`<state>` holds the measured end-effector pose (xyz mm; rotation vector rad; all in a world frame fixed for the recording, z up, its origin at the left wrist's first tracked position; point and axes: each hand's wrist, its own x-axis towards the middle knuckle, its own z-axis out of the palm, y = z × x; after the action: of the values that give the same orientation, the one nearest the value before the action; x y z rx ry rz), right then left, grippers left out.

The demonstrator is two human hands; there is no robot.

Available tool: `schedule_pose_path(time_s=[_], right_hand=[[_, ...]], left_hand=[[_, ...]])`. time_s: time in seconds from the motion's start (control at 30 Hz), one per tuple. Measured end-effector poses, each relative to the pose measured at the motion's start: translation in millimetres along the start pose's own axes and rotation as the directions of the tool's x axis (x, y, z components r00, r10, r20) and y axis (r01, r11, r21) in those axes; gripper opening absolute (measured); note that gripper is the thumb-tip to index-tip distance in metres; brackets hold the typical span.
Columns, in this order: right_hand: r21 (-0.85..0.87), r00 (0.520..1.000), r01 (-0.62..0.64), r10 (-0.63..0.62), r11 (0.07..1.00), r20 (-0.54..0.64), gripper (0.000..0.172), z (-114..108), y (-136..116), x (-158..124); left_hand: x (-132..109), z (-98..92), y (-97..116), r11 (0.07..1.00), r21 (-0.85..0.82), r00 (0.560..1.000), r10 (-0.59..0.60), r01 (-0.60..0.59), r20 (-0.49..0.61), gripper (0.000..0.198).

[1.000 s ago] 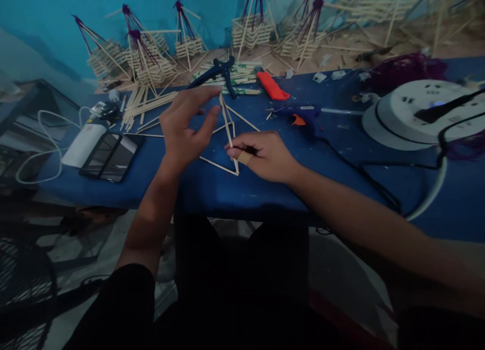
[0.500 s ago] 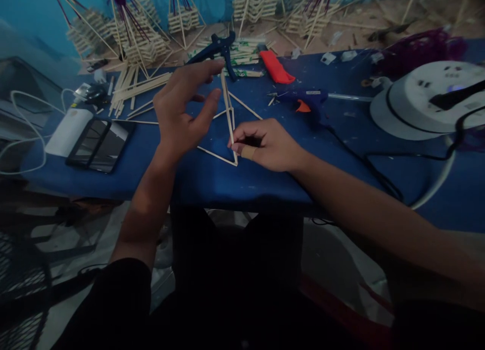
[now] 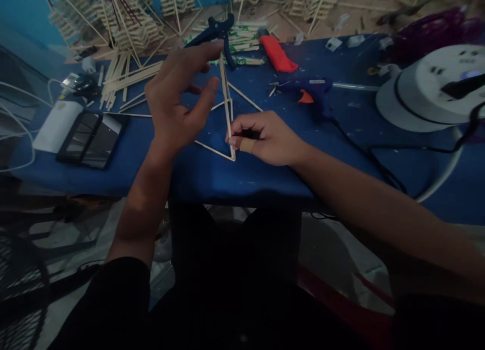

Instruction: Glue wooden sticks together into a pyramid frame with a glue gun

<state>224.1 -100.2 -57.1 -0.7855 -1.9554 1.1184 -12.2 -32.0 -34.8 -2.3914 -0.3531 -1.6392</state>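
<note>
A thin frame of pale wooden sticks [image 3: 227, 105] stands on the blue table [image 3: 265, 178], shaped like a small pyramid. My left hand [image 3: 176, 95] is raised over it, fingers spread, with the index fingertip touching the top of the upright sticks. My right hand [image 3: 265, 138] rests on the table and pinches the near upright stick low down, close to the frame's front corner. A tan bandage wraps one finger of that hand.
A blue glue gun [image 3: 310, 90] with an orange trigger lies right of the frame, its black cord trailing right. Behind are blue cutters [image 3: 215, 29], an orange knife [image 3: 276, 54], loose sticks [image 3: 125, 80]. Phone [image 3: 89, 138] at left, white cable reel [image 3: 428, 90] at right.
The view has tilted down a little, so everything sits higher in the picture. Both hands keep their hold on the stick frame; the left hand's fingers have spread slightly.
</note>
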Motion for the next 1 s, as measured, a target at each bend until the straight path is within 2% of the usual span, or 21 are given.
schedule_pose_path(time_s=[0.03,0.1,0.13,0.17,0.2,0.3,0.43,0.5,0.6,0.67,0.7,0.77,0.87,0.93,1.0], right_hand=[[-0.002,1.000,0.002,-0.002,1.000,0.003,0.028,-0.3,-0.2,0.4],[-0.002,1.000,0.006,-0.006,1.000,0.008,0.027,-0.6,-0.5,0.9],[-0.001,1.000,0.004,-0.004,1.000,0.010,0.027,-0.7,-0.6,1.0],[0.000,1.000,-0.001,0.001,1.000,0.012,0.026,-0.7,-0.6,1.0],[0.000,1.000,-0.006,0.006,1.000,0.016,0.025,-0.7,-0.6,0.9],[0.007,1.000,-0.001,0.001,1.000,0.016,0.023,-0.4,-0.1,0.2],[0.021,0.999,0.026,-0.026,0.999,0.024,0.021,-0.4,1.2,0.5],[0.033,0.998,0.043,-0.044,0.999,0.035,0.019,-0.5,2.4,1.2],[0.065,0.996,0.070,-0.073,0.995,0.047,0.017,-0.4,4.9,2.1],[0.088,0.995,0.078,-0.083,0.993,0.053,0.016,-0.3,6.7,2.2],[0.097,0.995,0.077,-0.083,0.992,0.055,0.016,-0.2,7.4,2.2],[0.105,0.996,0.067,-0.074,0.992,0.057,0.015,-0.2,8.4,1.9],[0.097,0.996,0.060,-0.066,0.993,0.053,0.016,-0.3,8.5,1.9],[0.087,0.996,0.067,-0.071,0.994,0.048,0.016,-0.3,8.0,2.1],[0.082,0.996,0.070,-0.074,0.994,0.048,0.016,-0.5,7.3,2.4]], left_hand=[[1.0,-0.1,1.1,0.999,0.017,0.999,-0.035,0.036,-0.007,0.040],[4.3,-1.9,7.3,0.976,0.043,0.974,-0.216,0.214,0.061,0.031],[6.1,-3.1,11.5,0.976,0.044,0.974,-0.217,0.215,0.064,0.031],[7.5,-4.3,15.7,0.997,0.012,0.997,-0.072,0.071,0.037,0.035],[8.6,-5.4,19.3,0.996,-0.002,0.995,-0.089,0.089,0.035,0.035],[8.1,-7.5,23.8,0.969,-0.011,0.968,-0.245,0.246,0.058,0.032],[3.1,-9.1,16.7,0.906,-0.025,0.895,-0.414,0.423,0.166,0.062],[2.1,-9.4,14.9,0.908,-0.028,0.894,-0.405,0.418,0.192,0.066],[4.0,-8.4,20.1,0.955,-0.010,0.948,-0.292,0.295,0.125,0.040],[5.8,-6.2,24.5,0.962,-0.004,0.960,-0.272,0.273,0.065,0.031],[6.3,-4.7,25.3,0.951,-0.009,0.949,-0.307,0.309,0.070,0.030],[5.9,-1.6,23.1,0.967,-0.074,0.970,-0.242,0.242,0.007,0.032],[3.8,1.2,16.4,0.972,-0.121,0.978,-0.207,0.202,-0.035,0.031],[3.3,0.9,16.1,0.971,-0.105,0.976,-0.217,0.215,-0.017,0.033],[3.9,-0.4,19.9,0.951,-0.035,0.952,-0.305,0.306,0.038,0.033]])
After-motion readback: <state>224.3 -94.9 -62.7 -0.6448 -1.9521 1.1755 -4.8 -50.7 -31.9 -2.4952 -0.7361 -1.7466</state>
